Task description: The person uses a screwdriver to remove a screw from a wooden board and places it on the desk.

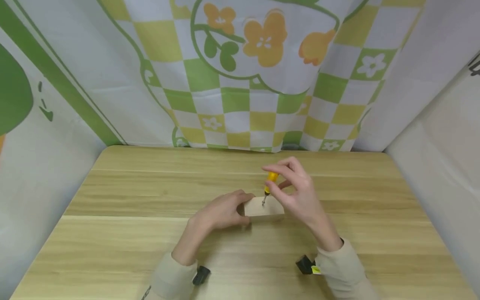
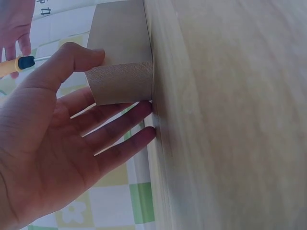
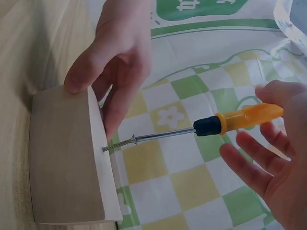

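A pale wooden block [image 1: 256,210] rests on the table. My left hand [image 1: 222,211] holds its left end, the thumb [image 2: 86,56] on the near side and the fingers behind. Upright from the block's top face stands a metal screw [image 3: 120,143], its point at the wood and most of its thread showing. A yellow screwdriver [image 3: 247,120] with a dark collar meets the screw's head, its shaft in line with the screw. My right hand [image 1: 301,193] holds the screwdriver's handle between thumb and fingers; the lower fingers stand off the handle in the right wrist view.
The wood-grain table [image 1: 123,246] reaches back to a hanging checkered cloth [image 1: 236,100] with flowers. White sheets with green print hang at both sides. A black wrist device [image 1: 201,275] sits by the left sleeve, another [image 1: 305,265] by the right sleeve.
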A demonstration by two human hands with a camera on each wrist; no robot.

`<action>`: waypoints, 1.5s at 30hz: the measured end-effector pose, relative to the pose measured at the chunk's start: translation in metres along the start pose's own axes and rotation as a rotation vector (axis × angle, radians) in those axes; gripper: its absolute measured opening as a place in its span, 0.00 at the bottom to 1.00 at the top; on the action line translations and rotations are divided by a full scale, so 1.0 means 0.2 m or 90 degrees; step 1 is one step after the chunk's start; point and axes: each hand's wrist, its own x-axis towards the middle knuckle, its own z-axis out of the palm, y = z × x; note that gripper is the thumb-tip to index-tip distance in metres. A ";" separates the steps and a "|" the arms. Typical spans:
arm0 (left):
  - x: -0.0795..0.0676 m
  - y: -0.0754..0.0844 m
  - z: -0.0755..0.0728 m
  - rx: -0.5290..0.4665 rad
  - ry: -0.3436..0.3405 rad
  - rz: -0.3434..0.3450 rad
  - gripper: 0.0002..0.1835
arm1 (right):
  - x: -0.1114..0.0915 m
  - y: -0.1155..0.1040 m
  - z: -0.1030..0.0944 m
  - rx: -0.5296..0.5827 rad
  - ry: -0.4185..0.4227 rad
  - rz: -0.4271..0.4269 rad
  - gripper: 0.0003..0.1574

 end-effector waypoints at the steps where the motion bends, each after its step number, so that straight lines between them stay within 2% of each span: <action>1: 0.00 0.00 0.00 0.001 0.002 -0.001 0.37 | 0.00 0.00 0.00 -0.014 0.004 -0.003 0.22; 5: 0.00 0.00 -0.01 0.006 0.007 -0.004 0.37 | 0.02 -0.02 0.01 -0.053 0.015 -0.006 0.24; 13: 0.00 0.01 -0.01 0.006 0.006 -0.007 0.36 | 0.02 -0.07 0.00 -0.056 0.032 -0.032 0.24; 21: 0.00 0.01 0.00 0.009 0.004 0.004 0.35 | 0.02 -0.10 -0.03 -0.002 -0.048 -0.046 0.21; 27: 0.00 0.01 0.01 0.012 0.008 0.000 0.35 | 0.01 -0.12 -0.04 -0.025 -0.079 0.005 0.22; 31: -0.01 0.01 0.01 0.007 0.007 -0.006 0.35 | 0.00 -0.12 -0.02 -0.060 -0.055 0.029 0.21; 37: -0.01 0.01 0.00 0.007 0.009 -0.006 0.36 | 0.00 -0.11 0.00 -0.072 0.011 0.021 0.22; 45: -0.01 0.01 0.00 0.009 0.008 -0.004 0.36 | 0.01 -0.11 0.00 -0.067 0.031 0.002 0.19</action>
